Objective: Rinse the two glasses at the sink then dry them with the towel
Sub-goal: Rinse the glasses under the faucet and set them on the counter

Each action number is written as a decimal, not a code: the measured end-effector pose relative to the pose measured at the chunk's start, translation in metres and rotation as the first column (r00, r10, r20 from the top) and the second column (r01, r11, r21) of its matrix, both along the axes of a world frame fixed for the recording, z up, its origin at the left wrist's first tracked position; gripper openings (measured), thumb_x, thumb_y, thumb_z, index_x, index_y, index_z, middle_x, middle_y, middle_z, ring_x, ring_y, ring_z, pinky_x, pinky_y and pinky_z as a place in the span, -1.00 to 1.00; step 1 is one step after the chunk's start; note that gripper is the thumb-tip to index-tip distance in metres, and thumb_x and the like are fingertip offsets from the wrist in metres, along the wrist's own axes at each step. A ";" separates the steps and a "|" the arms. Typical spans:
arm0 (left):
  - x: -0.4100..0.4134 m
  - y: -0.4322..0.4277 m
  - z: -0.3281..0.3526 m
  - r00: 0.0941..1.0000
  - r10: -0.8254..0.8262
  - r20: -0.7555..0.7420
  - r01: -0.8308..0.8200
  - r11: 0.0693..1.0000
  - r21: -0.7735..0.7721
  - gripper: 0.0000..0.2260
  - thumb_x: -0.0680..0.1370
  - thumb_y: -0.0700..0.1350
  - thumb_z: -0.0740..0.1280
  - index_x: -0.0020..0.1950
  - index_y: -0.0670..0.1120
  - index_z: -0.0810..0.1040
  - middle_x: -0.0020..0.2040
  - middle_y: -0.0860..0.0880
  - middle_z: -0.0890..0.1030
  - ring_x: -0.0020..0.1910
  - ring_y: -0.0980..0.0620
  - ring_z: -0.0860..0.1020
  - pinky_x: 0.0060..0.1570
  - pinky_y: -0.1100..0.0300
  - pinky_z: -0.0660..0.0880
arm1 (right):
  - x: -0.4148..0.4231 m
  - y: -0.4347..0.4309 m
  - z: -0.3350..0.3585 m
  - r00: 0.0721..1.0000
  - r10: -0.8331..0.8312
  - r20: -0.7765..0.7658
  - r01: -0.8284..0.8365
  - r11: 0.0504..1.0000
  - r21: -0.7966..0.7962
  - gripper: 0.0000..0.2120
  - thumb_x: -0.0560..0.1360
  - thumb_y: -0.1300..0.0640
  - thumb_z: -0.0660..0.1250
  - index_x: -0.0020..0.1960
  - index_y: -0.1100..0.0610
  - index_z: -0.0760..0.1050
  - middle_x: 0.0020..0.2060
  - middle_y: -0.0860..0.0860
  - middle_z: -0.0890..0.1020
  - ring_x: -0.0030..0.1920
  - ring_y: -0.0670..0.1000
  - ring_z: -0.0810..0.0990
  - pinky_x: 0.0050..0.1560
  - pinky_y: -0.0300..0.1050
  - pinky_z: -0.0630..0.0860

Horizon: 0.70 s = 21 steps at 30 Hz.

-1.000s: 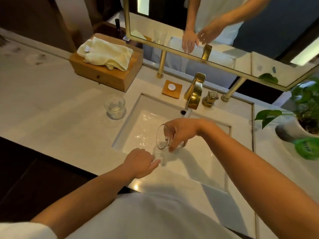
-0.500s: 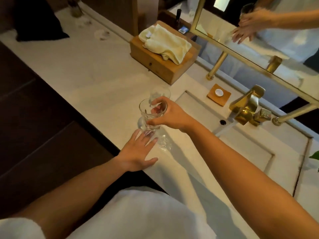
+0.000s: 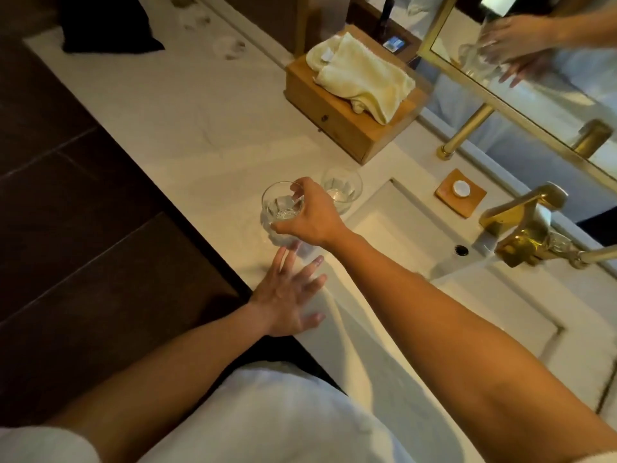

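Note:
My right hand [image 3: 312, 217] grips a clear glass [image 3: 280, 205] by its rim and side, upright, just over the white counter left of the sink [image 3: 417, 235]. I cannot tell whether its base touches the counter. A second clear glass [image 3: 342, 187] stands on the counter right behind my right hand. My left hand [image 3: 290, 295] hovers open, fingers spread, just below the held glass, holding nothing. A pale yellow towel [image 3: 364, 76] lies crumpled on top of a wooden box [image 3: 337, 121] at the back of the counter.
A gold faucet [image 3: 521, 225] stands at the sink's far right. A small wooden coaster [image 3: 460, 192] with a white disc lies behind the basin. A gold-framed mirror [image 3: 534, 71] rises at the back. A dark cushion [image 3: 107, 25] lies far left. Dark floor runs along the counter's front edge.
My right hand carried the glass out of the basin leftward to the counter beside the other glass and lowered it. My left hand opened and followed beneath it. The view swung left.

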State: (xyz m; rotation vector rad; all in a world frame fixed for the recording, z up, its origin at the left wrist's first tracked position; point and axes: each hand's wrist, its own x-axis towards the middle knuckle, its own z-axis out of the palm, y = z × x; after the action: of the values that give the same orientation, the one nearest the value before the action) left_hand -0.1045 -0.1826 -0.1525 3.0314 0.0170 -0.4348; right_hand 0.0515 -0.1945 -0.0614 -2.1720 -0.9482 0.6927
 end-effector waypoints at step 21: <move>0.001 -0.001 0.004 0.995 -0.013 -0.100 0.017 0.999 0.042 -0.24 0.50 0.43 -0.27 0.62 0.08 -0.14 0.64 -0.07 -0.26 0.48 -0.31 -0.49 0.44 -0.33 -0.33 | 0.011 0.009 0.015 0.980 0.172 0.099 -0.158 0.978 -0.137 -0.03 0.33 0.02 0.62 0.56 0.17 0.16 0.43 0.20 0.38 0.37 0.18 0.42 0.34 -0.01 0.40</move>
State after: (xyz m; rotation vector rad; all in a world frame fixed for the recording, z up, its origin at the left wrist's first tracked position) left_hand -0.1030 -0.1834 -0.1490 3.0508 0.0097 -0.5938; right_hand 0.0626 -0.1851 -0.0461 -2.2820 -1.1825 0.7360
